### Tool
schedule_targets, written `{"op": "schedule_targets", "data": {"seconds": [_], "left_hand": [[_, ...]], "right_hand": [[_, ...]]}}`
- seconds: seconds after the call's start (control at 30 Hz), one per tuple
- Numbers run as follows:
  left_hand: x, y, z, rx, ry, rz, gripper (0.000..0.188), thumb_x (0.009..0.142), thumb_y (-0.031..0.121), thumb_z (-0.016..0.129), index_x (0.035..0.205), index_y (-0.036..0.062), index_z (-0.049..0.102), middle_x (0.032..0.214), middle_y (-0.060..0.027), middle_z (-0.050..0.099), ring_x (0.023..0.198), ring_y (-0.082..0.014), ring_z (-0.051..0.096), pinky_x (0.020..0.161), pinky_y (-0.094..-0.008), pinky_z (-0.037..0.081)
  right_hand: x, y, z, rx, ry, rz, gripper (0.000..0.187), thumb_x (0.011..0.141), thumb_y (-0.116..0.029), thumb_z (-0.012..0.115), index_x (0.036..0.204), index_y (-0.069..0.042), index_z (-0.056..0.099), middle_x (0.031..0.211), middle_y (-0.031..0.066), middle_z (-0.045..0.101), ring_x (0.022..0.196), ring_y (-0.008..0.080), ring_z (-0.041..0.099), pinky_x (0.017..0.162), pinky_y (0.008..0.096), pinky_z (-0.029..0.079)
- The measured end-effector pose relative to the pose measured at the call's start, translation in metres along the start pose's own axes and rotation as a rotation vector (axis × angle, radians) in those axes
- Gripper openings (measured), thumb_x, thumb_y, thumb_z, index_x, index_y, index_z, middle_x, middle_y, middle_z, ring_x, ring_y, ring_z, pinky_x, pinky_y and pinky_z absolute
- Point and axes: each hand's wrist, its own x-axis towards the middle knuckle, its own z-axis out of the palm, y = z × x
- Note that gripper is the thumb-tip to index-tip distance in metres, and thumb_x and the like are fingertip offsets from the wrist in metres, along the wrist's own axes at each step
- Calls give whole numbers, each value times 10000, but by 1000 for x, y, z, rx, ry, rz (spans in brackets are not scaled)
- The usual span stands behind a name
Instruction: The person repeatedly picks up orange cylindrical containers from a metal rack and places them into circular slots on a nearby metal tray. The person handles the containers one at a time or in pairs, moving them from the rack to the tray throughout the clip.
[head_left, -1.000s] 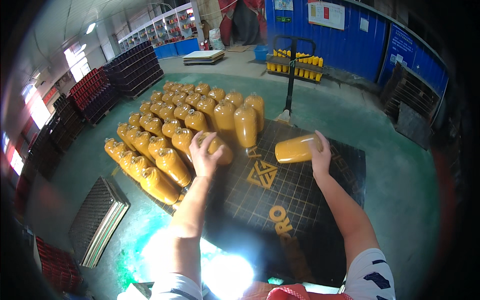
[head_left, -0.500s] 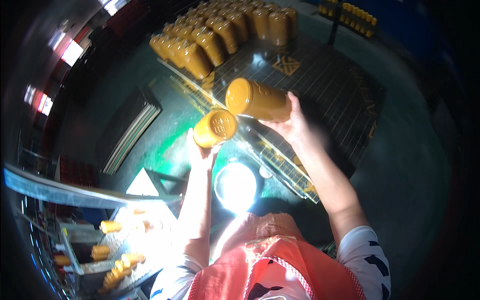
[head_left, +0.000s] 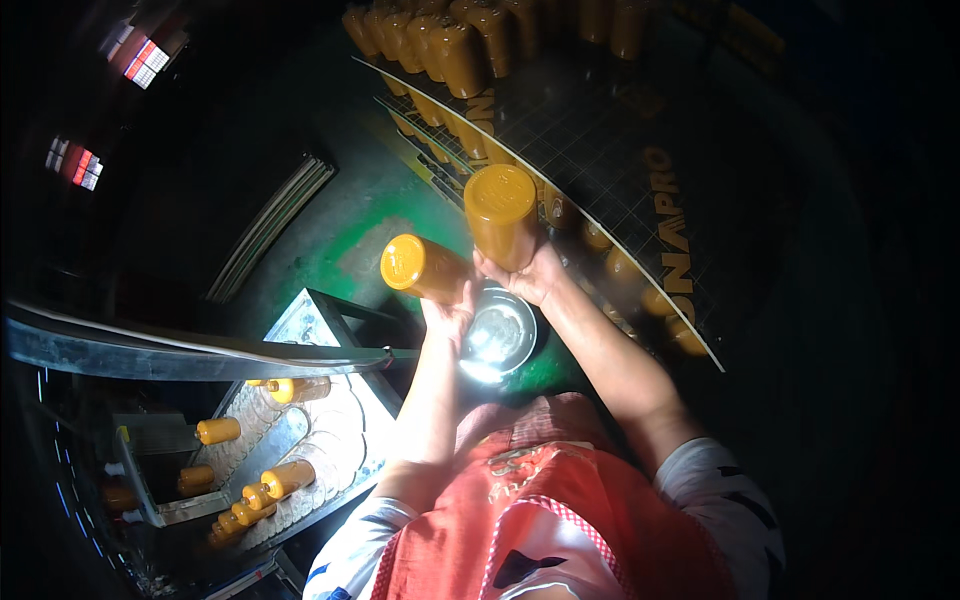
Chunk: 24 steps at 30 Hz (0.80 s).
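Note:
My left hand (head_left: 450, 312) is closed around an amber-yellow bottle (head_left: 428, 268), which lies tilted with its round base toward the upper left. Close to its right, my right hand (head_left: 528, 272) grips a second amber-yellow bottle (head_left: 502, 208), base up and toward me. The neck ends of both bottles are hidden by my hands or turned away. Below my hands, on the floor, stands a round shiny metal bucket (head_left: 502, 330). Just beyond the right bottle runs the edge of a dark sheet (head_left: 590, 150) with a grid pattern.
Similar bottles (head_left: 455, 60) stand crowded on the sheet's far left, with more in a layer beneath it. At lower left a curved conveyor (head_left: 340, 440) carries several bottles, behind a metal rail (head_left: 180, 350). Flat boards (head_left: 270, 225) are stacked on the floor at left.
My view has shifted, bringing the lower layer of bottles and the conveyor into clearer sight. The right bottle has swung from sideways to base up. Both hands still hold their bottles.

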Motion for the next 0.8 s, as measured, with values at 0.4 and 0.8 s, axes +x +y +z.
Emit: {"op": "schedule_targets", "data": {"seconds": [0.4,0.8], "left_hand": [[-27,67,2,71,-103,-116,525,936,480,562,1309,110,559,1289,-142,591,1125,-369,597,795,-416,634],[-46,74,15,168,-230,-161,306,935,333,555,1009,47,635,967,-169,659,888,-321,632,725,-467,572]], "right_hand": [[43,62,-15,172,-147,-7,767,928,-572,554,1305,92,475,1212,309,528,1086,469,575,805,482,637],[-22,60,-19,-186,80,-389,412,1003,-385,433,1127,-51,639,1081,139,696,914,276,696,700,431,599]]}}
